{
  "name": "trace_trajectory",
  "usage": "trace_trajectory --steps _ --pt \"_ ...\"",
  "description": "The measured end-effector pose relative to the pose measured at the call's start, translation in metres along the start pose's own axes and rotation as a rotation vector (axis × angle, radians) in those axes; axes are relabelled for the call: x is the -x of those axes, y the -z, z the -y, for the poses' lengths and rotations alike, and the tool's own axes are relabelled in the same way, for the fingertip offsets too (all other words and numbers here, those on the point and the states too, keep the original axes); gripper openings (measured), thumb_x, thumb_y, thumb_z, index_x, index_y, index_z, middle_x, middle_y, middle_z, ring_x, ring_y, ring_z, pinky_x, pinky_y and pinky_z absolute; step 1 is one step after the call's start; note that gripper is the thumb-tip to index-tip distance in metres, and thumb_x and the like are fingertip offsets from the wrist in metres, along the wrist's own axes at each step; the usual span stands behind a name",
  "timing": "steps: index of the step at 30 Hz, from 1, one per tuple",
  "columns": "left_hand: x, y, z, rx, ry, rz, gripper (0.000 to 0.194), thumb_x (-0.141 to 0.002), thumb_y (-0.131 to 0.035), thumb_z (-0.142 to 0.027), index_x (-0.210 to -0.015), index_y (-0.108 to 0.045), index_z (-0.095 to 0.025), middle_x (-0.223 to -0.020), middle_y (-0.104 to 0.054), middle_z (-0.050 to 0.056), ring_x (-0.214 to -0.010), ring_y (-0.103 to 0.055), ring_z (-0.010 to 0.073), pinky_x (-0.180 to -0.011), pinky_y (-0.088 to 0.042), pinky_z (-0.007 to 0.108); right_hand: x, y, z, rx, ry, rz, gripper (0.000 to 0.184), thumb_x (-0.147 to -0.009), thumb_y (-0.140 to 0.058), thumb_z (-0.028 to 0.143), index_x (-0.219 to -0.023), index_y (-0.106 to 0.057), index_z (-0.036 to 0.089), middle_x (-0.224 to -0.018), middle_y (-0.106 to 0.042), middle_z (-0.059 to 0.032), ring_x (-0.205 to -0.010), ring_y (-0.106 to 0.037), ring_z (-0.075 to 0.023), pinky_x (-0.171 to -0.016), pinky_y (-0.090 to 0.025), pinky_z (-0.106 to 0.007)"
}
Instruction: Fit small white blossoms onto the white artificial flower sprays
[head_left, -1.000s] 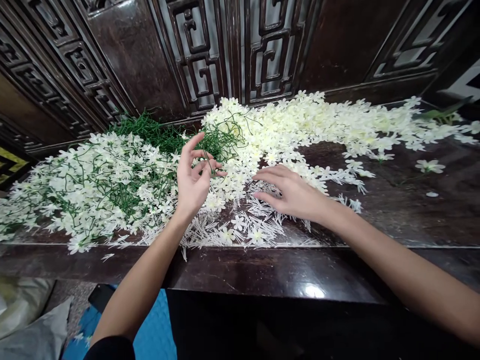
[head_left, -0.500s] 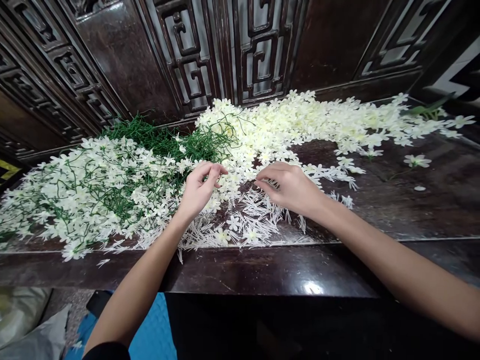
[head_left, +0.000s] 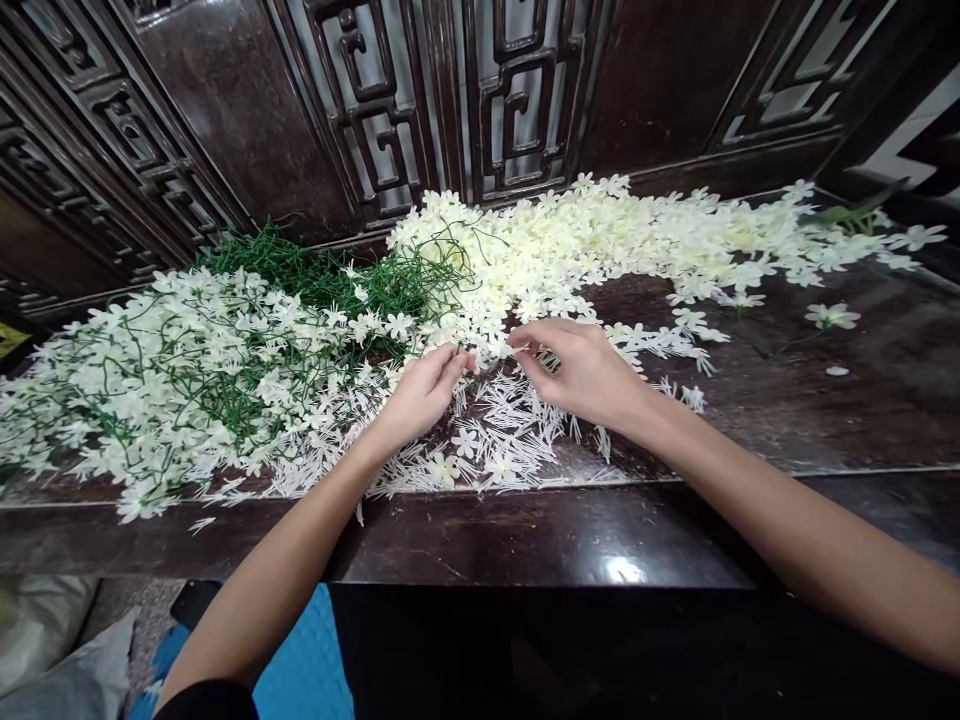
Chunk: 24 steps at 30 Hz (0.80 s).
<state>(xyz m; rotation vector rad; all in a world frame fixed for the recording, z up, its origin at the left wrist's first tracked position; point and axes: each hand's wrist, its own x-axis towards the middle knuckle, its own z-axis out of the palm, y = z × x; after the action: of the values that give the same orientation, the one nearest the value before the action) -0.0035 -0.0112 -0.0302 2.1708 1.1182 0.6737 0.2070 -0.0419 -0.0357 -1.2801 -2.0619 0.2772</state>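
My left hand [head_left: 426, 395] is closed, its thumb and fingertips pinched together above the white stamens; what it holds, if anything, is too small to make out. Just to its right, my right hand [head_left: 574, 368] curls with thumb and index fingertip close together. A tiny white bit shows at those fingertips, but its kind is unclear. Below both hands lie loose white artificial stamens [head_left: 517, 420] and a few flower heads [head_left: 444, 470]. White flowers on green stems [head_left: 187, 370] are heaped to the left. Behind my hands spreads a pile of cream-white blossoms [head_left: 555, 250].
Bare green stems [head_left: 300, 275] lie in a tangle at the back. A single flower [head_left: 831, 316] rests on the dark wooden bench [head_left: 847, 410] at right. Carved wooden lattice [head_left: 517, 100] rises behind. Down at the left are pale sacks [head_left: 45, 630] and blue fabric [head_left: 307, 660].
My left hand has moved right and slightly down, nearer to my right hand. My right hand has stayed almost in place, with its fingertips slightly higher.
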Motion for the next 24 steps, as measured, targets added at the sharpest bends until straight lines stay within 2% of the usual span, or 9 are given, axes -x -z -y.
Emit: trace_trajectory --steps 3,6,9,12,13,16,18,21,24 --pt "0.001 0.002 -0.005 0.048 0.004 0.007 0.025 -0.097 -0.043 -0.032 -0.096 -0.065 -0.02 -0.072 -0.066 0.002 -0.042 -0.04 0.0085 -0.042 -0.035 0.024 0.0 0.002 0.001 0.008 0.037 0.025 0.025 -0.088 -0.042 0.013 -0.099 -0.065 0.01 -0.093 -0.066 -0.0126 -0.082 -0.063 -0.0218 -0.075 -0.055 -0.041" --pt "0.002 0.001 -0.007 0.166 0.05 -0.009 0.02 -0.095 -0.047 -0.029 -0.107 -0.059 -0.02 -0.084 -0.072 0.006 -0.039 -0.039 0.0062 -0.035 -0.027 0.023 0.0 0.002 0.002 0.024 0.055 0.074 0.03 -0.088 -0.037 0.009 -0.095 -0.066 0.011 -0.095 -0.063 -0.0135 -0.082 -0.062 -0.0223 -0.073 -0.054 -0.041" --pt "0.003 -0.002 -0.005 0.281 0.072 -0.095 0.031 -0.094 -0.049 -0.025 -0.124 -0.043 -0.02 -0.081 -0.072 0.006 -0.057 -0.064 0.0125 -0.046 -0.047 0.024 0.001 0.0 0.002 0.022 0.036 0.112 0.033 -0.088 -0.036 0.009 -0.099 -0.067 0.01 -0.1 -0.062 -0.0147 -0.087 -0.062 -0.0241 -0.079 -0.053 -0.044" --pt "0.002 -0.004 -0.001 0.37 0.017 -0.164 0.048 -0.094 -0.047 -0.02 -0.135 -0.021 -0.021 -0.081 -0.071 0.004 -0.076 -0.071 0.0159 -0.069 -0.059 0.03 0.001 -0.002 0.002 0.033 0.039 0.127 0.032 -0.089 -0.04 0.011 -0.107 -0.066 0.008 -0.103 -0.062 -0.0153 -0.091 -0.062 -0.0255 -0.084 -0.053 -0.046" --pt "0.002 -0.004 0.0 0.369 0.001 -0.168 0.045 -0.095 -0.045 -0.019 -0.134 -0.023 -0.022 -0.083 -0.07 0.004 -0.076 -0.071 0.0153 -0.07 -0.06 0.03 0.001 -0.002 0.002 0.04 0.044 0.128 0.031 -0.089 -0.042 0.012 -0.109 -0.066 0.008 -0.103 -0.062 -0.0153 -0.091 -0.062 -0.0254 -0.083 -0.053 -0.046" --pt "0.001 -0.003 0.0 0.249 -0.033 -0.191 0.021 -0.096 -0.039 -0.015 -0.114 -0.05 -0.019 -0.093 -0.069 0.007 -0.081 -0.069 0.0145 -0.071 -0.06 0.029 0.001 -0.003 0.001 0.047 0.061 0.117 0.027 -0.09 -0.046 0.014 -0.106 -0.067 0.007 -0.099 -0.063 -0.0145 -0.088 -0.063 -0.0243 -0.083 -0.054 -0.045" --pt "0.001 -0.004 0.0 0.115 -0.053 -0.189 0.023 -0.096 -0.038 -0.013 -0.106 -0.059 -0.016 -0.102 -0.068 0.009 -0.09 -0.068 0.016 -0.078 -0.06 0.032 0.001 -0.003 0.001 0.029 0.065 0.103 0.025 -0.09 -0.046 0.014 -0.102 -0.067 0.008 -0.099 -0.064 -0.0137 -0.089 -0.063 -0.0234 -0.083 -0.054 -0.043" --pt "0.001 -0.008 -0.001 -0.037 -0.096 -0.134 0.026 -0.094 -0.046 -0.015 -0.118 -0.057 -0.015 -0.113 -0.065 0.012 -0.096 -0.067 0.0182 -0.087 -0.057 0.037 0.001 -0.004 0.0 -0.019 0.074 0.095 0.025 -0.091 -0.044 0.013 -0.101 -0.066 0.01 -0.098 -0.065 -0.0127 -0.089 -0.064 -0.0218 -0.083 -0.055 -0.041" --pt "0.001 -0.012 0.0 -0.093 -0.123 -0.086 0.034 -0.088 -0.058 -0.015 -0.122 -0.054 -0.015 -0.116 -0.062 0.013 -0.089 -0.069 0.0172 -0.088 -0.056 0.037 0.001 -0.004 -0.001 -0.049 0.087 0.096 0.026 -0.091 -0.044 0.015 -0.105 -0.065 0.013 -0.099 -0.068 -0.0107 -0.087 -0.066 -0.0209 -0.082 -0.056 -0.042"
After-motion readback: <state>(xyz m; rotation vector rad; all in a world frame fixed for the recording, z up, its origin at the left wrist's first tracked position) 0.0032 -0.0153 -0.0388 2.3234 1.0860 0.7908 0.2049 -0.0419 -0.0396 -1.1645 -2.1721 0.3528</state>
